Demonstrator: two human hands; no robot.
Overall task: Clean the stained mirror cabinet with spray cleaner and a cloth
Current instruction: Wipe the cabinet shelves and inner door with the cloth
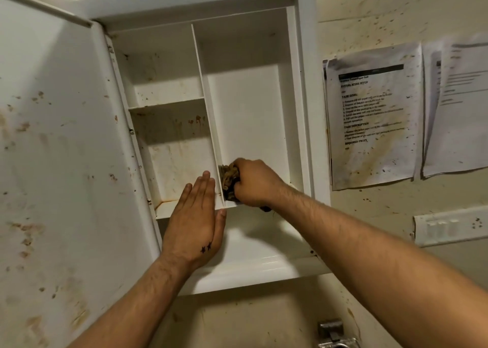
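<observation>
The white cabinet (303,88) hangs open on the wall, its door (60,149) swung out to the left and speckled with brown stains. Inside, the left compartments are stained brown; the right compartment looks clean. My right hand (253,182) is closed on a brown dirty cloth (229,180) and presses it against the vertical divider (211,115) at the bottom of the right compartment. My left hand (196,221) lies flat with fingers together against the divider's lower front edge and the left shelf's lip. No spray bottle is in view.
Two stained printed sheets (372,115) are taped to the wall right of the cabinet. A white switch plate (449,225) sits below them. A metal tap (334,333) shows at the bottom edge, under the cabinet's lower ledge (264,265).
</observation>
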